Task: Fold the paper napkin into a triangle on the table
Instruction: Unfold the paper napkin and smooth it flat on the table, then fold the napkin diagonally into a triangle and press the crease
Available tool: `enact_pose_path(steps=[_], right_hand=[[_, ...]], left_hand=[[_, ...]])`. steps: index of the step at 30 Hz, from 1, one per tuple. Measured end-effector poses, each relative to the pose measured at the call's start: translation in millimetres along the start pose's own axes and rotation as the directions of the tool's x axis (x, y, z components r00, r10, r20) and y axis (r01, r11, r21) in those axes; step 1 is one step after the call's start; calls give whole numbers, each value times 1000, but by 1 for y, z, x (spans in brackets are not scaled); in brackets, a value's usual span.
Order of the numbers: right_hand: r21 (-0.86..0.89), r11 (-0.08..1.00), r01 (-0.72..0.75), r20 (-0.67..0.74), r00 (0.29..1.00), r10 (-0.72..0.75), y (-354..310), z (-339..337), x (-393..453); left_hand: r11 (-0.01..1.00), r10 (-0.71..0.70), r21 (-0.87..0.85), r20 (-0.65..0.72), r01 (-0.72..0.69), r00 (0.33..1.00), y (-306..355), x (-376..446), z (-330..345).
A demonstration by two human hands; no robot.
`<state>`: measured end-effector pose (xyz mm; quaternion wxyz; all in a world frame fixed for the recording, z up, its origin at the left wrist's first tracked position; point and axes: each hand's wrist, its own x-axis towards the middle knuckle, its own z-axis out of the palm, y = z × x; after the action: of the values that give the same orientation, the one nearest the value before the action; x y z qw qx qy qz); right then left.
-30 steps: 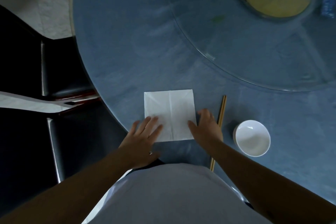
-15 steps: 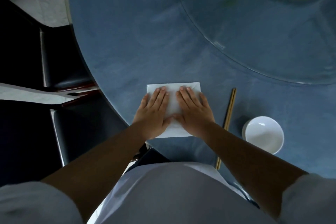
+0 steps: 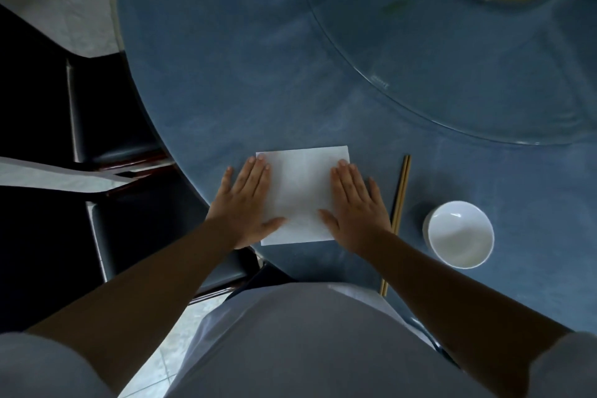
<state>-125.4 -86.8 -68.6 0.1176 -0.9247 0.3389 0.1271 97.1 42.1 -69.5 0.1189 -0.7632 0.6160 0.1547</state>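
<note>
A white square paper napkin point(image 3: 302, 194) lies flat on the blue round table point(image 3: 226, 74), close to its near edge. My left hand point(image 3: 244, 207) rests palm down over the napkin's left edge, fingers straight and together. Over the right edge my right hand point(image 3: 355, 207) lies flat the same way. Both thumbs point inward across the lower part of the napkin. Neither hand grips anything.
A pair of wooden chopsticks point(image 3: 399, 203) lies just right of my right hand. A white empty bowl point(image 3: 460, 234) stands further right. A glass turntable point(image 3: 484, 58) with a yellowish hub covers the far right. Black chairs point(image 3: 97, 126) stand at the left.
Both hands slid apart from the napkin's middle to its left and right edges, staying flat on it. Before that they had moved up from its lower corners.
</note>
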Motion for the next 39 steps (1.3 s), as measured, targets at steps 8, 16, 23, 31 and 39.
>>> enact_pose_path(steps=[8,16,23,31,39], right_hand=[[13,998,69,52,996,-69,-21,17,-26],[301,907,-296,46,954,296,-7,0,-40],[571,579,-582,193,781,594,-18,-21,-23],[579,531,-618,255,756,603,-17,-25,-1],[592,549,-590,207,769,604,-9,-25,4]], left_hand=[[998,63,-10,42,-62,997,4,-23,8],[995,-39,-87,-27,37,999,-15,-15,-8],[994,-31,-107,-194,10,981,-6,42,-45],[990,-60,-134,-136,41,989,10,72,-55],[885,-118,-461,-81,68,990,8,86,-54]])
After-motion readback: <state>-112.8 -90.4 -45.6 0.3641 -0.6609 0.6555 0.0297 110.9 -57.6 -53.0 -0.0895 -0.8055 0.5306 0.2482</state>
